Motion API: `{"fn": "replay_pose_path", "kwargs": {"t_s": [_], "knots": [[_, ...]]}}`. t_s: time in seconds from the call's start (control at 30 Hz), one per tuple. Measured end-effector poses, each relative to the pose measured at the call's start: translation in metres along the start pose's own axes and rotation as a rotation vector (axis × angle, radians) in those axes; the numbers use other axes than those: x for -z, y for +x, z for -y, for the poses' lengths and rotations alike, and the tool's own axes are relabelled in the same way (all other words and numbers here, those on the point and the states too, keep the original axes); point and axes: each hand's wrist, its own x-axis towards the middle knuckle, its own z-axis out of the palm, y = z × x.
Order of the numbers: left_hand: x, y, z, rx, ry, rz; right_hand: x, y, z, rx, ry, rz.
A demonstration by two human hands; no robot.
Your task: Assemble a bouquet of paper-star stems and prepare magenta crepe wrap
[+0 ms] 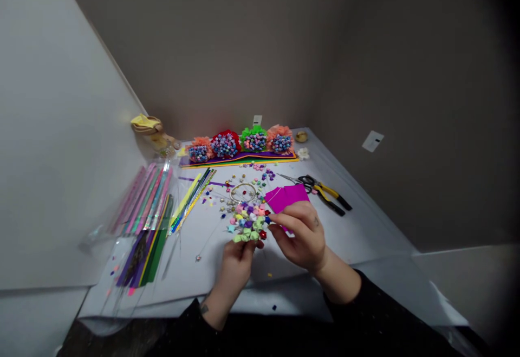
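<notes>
A bunch of small folded paper stars [248, 222] in green, pink, purple, yellow and white stands over the front middle of the table. My left hand [238, 262] is closed around the bunch from below; its stems are mostly hidden by the fingers. At the bunch's right side, my right hand [300, 235] is closed in a pinch, its fingertips at a dark blue paper star [267, 219]. A red star [262, 234] sits just below those fingertips. Behind my right hand lies magenta paper [286, 196]. A gold ring [242, 192] rests just beyond the bunch.
Finished star bouquets [225, 144] in ruffled paper line the back. Scissors [304, 180] and yellow-handled pliers [331, 194] lie to the right. Paper strips in plastic sleeves [142, 197] and loose strips [190, 200] cover the left. Loose stars [268, 175] are scattered mid-table.
</notes>
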Motion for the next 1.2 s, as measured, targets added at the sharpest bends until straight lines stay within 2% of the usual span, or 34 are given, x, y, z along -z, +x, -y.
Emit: {"fn": "replay_pose_path", "kwargs": {"t_s": [0.17,0.3,0.4,0.5,0.6,0.77,1.2], "knots": [[-0.001,0.000,0.000,-0.027,-0.004,0.001,0.002,0.001,0.000,-0.017,0.023,0.015],[0.001,-0.001,0.006,-0.046,0.020,-0.041,0.004,-0.001,0.007,0.012,0.053,-0.006],[0.005,-0.004,0.016,-0.110,0.151,-0.087,0.002,-0.005,0.015,0.033,0.058,-0.026],[0.009,-0.006,0.025,-0.210,0.330,-0.141,-0.002,-0.010,0.021,0.006,0.070,-0.027],[0.010,-0.007,0.028,-0.259,0.413,-0.179,-0.005,-0.014,0.024,-0.027,0.085,-0.027],[0.011,-0.007,0.026,-0.258,0.404,-0.132,-0.004,-0.018,0.023,-0.066,0.098,-0.002],[0.012,-0.007,0.026,-0.279,0.414,-0.136,0.000,-0.014,0.029,-0.129,0.064,0.046]]}}
